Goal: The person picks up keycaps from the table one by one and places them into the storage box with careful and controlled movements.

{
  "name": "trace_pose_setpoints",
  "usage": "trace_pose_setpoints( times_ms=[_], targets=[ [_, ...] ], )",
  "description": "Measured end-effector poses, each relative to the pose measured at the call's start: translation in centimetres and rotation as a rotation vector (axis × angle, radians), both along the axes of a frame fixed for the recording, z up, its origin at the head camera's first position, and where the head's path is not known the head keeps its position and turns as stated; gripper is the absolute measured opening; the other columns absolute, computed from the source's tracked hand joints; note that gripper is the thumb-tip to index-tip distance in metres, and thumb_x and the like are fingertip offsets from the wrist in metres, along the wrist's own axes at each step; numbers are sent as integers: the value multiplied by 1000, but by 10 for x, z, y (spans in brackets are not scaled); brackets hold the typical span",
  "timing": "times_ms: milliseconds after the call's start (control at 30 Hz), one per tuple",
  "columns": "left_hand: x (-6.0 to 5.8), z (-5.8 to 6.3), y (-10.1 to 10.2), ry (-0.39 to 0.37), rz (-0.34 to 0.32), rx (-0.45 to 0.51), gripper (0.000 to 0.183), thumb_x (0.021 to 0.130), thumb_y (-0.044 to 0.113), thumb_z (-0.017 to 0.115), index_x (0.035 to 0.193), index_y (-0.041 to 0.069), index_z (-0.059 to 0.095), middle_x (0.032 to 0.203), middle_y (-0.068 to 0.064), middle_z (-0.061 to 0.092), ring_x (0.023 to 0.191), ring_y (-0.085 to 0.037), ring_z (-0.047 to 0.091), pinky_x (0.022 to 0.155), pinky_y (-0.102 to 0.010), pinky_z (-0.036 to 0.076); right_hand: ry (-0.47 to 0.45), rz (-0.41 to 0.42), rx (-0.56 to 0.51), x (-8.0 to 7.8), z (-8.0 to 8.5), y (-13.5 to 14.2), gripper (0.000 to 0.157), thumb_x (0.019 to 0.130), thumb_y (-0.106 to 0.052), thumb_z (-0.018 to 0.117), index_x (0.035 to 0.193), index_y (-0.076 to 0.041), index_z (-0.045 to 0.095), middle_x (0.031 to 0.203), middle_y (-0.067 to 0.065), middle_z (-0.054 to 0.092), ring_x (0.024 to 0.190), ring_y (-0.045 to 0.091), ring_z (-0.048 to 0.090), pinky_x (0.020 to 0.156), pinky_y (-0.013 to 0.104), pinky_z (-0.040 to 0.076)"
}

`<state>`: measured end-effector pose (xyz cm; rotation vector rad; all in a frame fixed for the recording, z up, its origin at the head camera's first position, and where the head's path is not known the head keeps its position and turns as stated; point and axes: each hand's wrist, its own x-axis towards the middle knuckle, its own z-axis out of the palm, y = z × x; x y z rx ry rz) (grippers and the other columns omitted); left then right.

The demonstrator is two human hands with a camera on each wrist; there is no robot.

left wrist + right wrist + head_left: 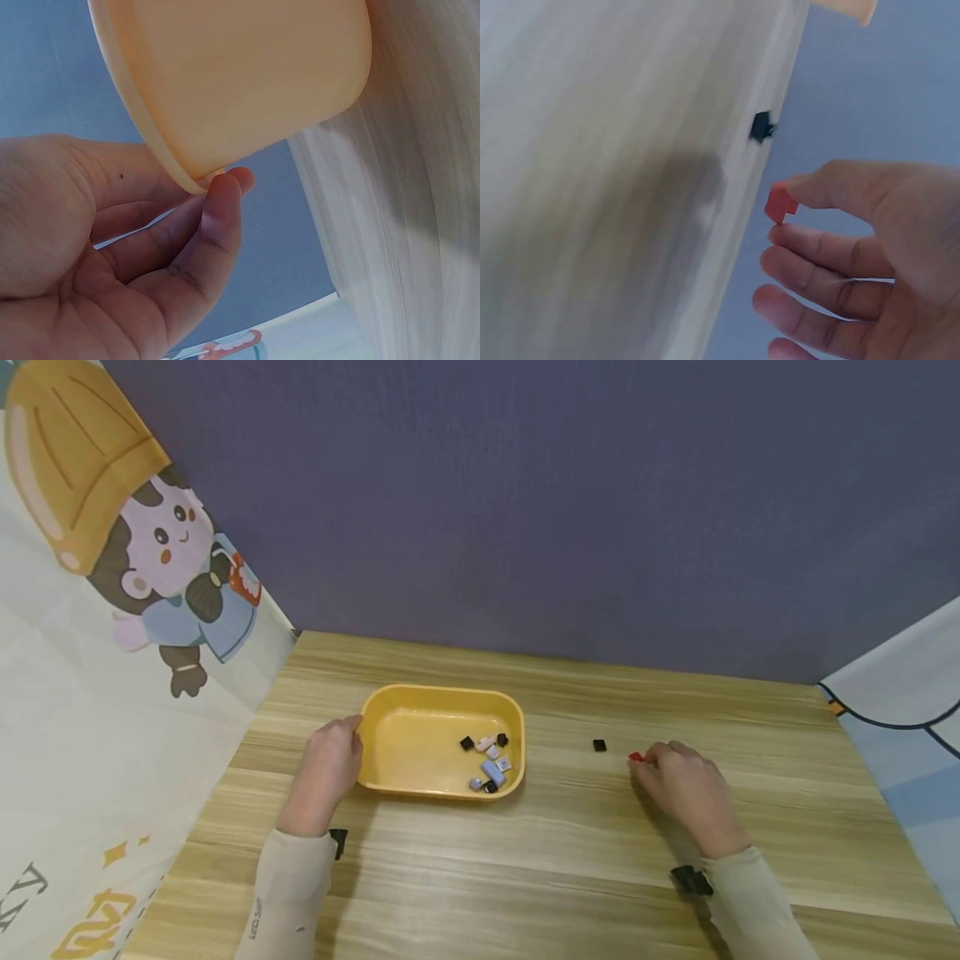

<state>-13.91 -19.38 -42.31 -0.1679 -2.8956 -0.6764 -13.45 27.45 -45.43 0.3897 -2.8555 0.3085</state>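
On the left, my left hand (324, 770) pinches the rim of a yellow plastic tray (408, 795); the left wrist view shows its thumb and fingers at the tray's edge (176, 176). Several small building-block pieces lie in the tray's right half, among them a light blue brick (492, 772) and a black piece (467, 743). Over to the right, my right hand (688, 793) pinches a small red block piece (781, 202) between thumb and index finger, the other fingers loosely bent. A lone black piece (599, 745) lies on the table between tray and right hand.
The wood-grain table (525, 877) ends at a dark blue-purple wall panel (555, 510). A cartoon-printed sheet (67, 693) borders the left side and another printed sheet (915, 760) the right. Black wrist straps (692, 881) sit at the sleeves.
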Motion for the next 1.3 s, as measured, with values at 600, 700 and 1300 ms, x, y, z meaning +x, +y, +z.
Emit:
trace_pose_setpoints(
  times_ms=[600, 700, 1300],
  targets=[
    [-1, -2, 0, -7, 8, 1, 30, 86, -6, 50, 115, -14, 55, 93, -28, 61, 79, -34, 61, 66, -41, 54, 113, 151, -13, -20, 44, -86, 23, 82, -33, 67, 84, -10, 67, 78, 2, 62, 62, 16, 53, 54, 36, 47],
    [-1, -1, 0, -7, 13, 1, 30, 86, -6, 50, 114, -14, 55, 93, -28, 61, 80, -34, 61, 66, -41, 54, 109, 179, -12, -23, 49, -102, 23, 82, -34, 66, 86, -11, 68, 80, 1, 62, 66, 17, 55, 58, 36, 49],
    [-2, -1, 0, -5, 21, -7, 31, 86, -5, 50, 116, -14, 55, 96, -28, 61, 84, -37, 60, 69, -43, 54, 121, 359, -21, -20, 59, -189, 22, 85, -38, 61, 87, -16, 68, 81, -6, 60, 67, 10, 53, 58, 30, 47]
  ],
)
